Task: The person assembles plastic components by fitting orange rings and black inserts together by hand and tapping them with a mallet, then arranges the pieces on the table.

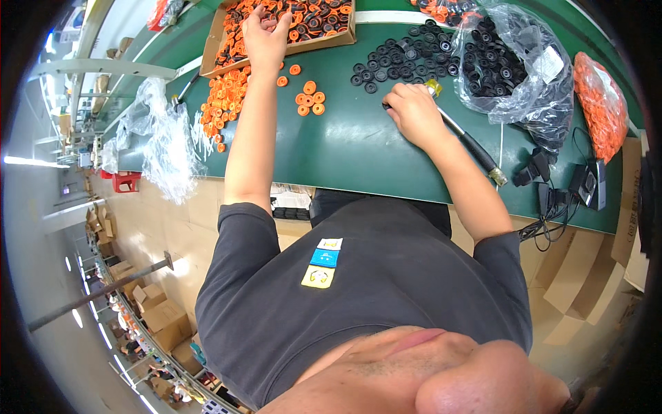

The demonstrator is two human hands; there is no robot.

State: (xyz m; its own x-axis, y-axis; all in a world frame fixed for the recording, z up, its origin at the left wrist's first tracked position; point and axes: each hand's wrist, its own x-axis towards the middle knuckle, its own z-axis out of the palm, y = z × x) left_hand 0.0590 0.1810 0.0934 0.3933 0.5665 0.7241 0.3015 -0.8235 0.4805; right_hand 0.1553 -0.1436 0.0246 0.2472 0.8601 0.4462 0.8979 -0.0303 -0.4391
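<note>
My left hand (265, 36) reaches over a shallow cardboard box (318, 44) filled with small round orange-and-black wheel parts (324, 19). Its fingers are apart, and nothing shows between them. On the green table, my right hand (412, 114) rests with curled fingers, a small black piece (387, 106) showing at the thumb side. Close beside that hand lies a hammer (476, 148) with a dark grip, its head end partly behind the fingers. Loose black discs (403, 58) spread beyond the right hand. Several orange discs (309, 99) form a small cluster between my arms.
More orange discs (224, 100) are heaped left of my left forearm, near crumpled clear plastic (169, 138). At the right are an open bag of black discs (493, 65), a bag of orange parts (601, 103) and a black adapter with cables (585, 183). Cardboard (583, 269) stands below.
</note>
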